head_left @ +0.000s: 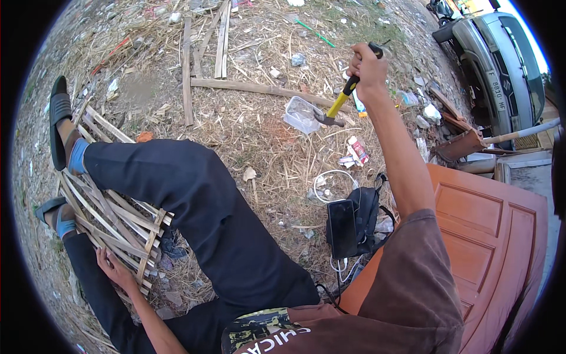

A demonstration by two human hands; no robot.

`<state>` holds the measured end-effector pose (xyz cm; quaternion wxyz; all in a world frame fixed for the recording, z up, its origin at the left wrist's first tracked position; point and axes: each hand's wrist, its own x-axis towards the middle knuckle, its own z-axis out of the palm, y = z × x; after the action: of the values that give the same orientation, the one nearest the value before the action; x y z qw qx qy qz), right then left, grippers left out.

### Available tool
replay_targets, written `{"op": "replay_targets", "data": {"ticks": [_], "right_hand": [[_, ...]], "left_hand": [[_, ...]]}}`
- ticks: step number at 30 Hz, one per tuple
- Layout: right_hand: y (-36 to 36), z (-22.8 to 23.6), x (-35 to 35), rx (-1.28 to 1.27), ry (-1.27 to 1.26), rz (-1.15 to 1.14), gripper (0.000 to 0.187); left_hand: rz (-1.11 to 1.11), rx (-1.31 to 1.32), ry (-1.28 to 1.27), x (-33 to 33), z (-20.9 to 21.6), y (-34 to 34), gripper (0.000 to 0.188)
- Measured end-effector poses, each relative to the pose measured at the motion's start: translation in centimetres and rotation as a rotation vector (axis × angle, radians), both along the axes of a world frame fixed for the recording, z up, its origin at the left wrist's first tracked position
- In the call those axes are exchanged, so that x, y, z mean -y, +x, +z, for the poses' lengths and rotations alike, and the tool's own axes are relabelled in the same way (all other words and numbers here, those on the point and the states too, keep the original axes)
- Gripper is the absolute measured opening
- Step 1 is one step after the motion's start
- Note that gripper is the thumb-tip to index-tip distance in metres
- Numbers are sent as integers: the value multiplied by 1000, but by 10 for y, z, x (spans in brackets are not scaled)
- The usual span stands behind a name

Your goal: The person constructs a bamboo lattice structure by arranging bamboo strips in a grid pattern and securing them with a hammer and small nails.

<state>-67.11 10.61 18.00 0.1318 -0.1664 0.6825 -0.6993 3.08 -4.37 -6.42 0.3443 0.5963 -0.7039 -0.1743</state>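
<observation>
My right hand [368,69] is raised at the upper right, its fingers wrapped round the black grip of a claw hammer [339,105]. The hammer's yellow shaft slants down to the left, and its head hangs by a clear plastic tub [301,115]. At the lower left, my left hand [117,269] lies with its fingers stretched out over a bundle of thin wooden slats [121,221], beside my lower leg. A short crosspiece [150,248] runs across the slats near their right ends. Both my sandalled feet are at the slats' far left side.
Loose wooden strips [253,87] lie on straw-strewn ground ahead. On the right are a phone [342,227] against a black bag [368,212], a white cable [318,183], a crumpled packet [357,151] and an orange-brown panelled door [471,206]. A parked car [501,65] stands beyond, near a rusty shovel [463,145].
</observation>
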Motion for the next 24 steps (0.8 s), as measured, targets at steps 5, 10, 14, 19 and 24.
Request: {"op": "replay_targets", "data": {"ticks": [5,10,14,19,24], "right_hand": [[-10,-10,1,3,9,84,24],[-14,-18,-12,-7,135,15,25],[-25,-20,-25,21,182,64,23],[-26,-22,-29,-10,81,65,23],[-19,-5,-22,48,-18,60,33]], "left_hand": [[-12,75,-34,1,-6,11,32],[-5,52,6,-2,0,3,31],[-14,69,-4,-3,0,6,30],[-10,51,-8,-4,-1,6,28],[1,38,2,-6,3,-1,27]]}}
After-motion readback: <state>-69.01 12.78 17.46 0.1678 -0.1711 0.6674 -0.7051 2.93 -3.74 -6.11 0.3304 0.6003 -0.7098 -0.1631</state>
